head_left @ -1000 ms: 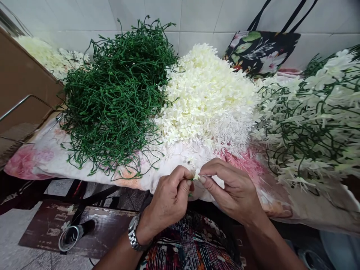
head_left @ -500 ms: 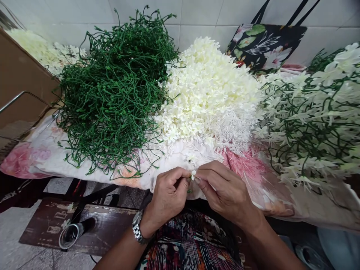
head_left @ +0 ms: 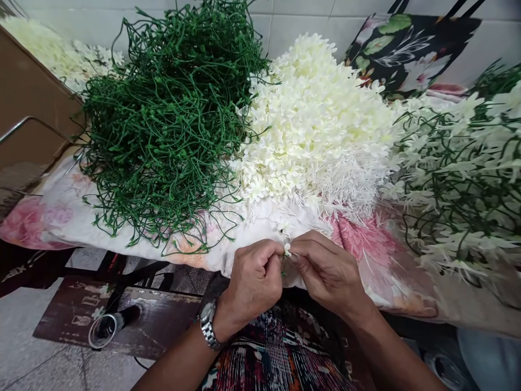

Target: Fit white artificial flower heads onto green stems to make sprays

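Flower [head_left: 287,249], small and white, between both hands' fingertips, above near edge of floral cloth [head_left: 32,222]. Right hand [head_left: 331,269] pinches it; left hand [head_left: 255,277] is closed on a green stem [head_left: 284,274], mostly hidden. Green stem heap [head_left: 171,125] far left; cream blossom heap [head_left: 313,114] far centre. Dark board [head_left: 163,317], near left, bears pale printed symbols; white lettering [head_left: 17,270] at left edge too partial to read.

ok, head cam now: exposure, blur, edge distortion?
Head view: cream petal pile nearly washed out, dark shadow below the floral cloth; white flower sprays at right look soft and stretched; white blossom between left hand and right hand too small for crisp detail.
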